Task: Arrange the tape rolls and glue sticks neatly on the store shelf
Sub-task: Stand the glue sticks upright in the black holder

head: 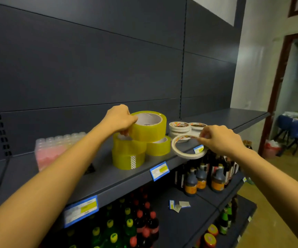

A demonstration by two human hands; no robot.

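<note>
On the shelf (225, 117), a wrapped pack of pink glue sticks (50, 151) sits left. My left hand (119, 119) grips the top yellow tape roll (149, 127) atop an uneven yellow stack (128, 154); my right hand (221, 140) pinches a thin white tape roll (187, 149), tilted at the shelf edge beside stacked white rolls (179, 128). Roughly midway, I judge; nothing blocks me

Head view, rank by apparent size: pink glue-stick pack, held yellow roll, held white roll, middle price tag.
1. pink glue-stick pack, partly hidden
2. held yellow roll
3. held white roll, equally wide but thinner
4. middle price tag
</note>
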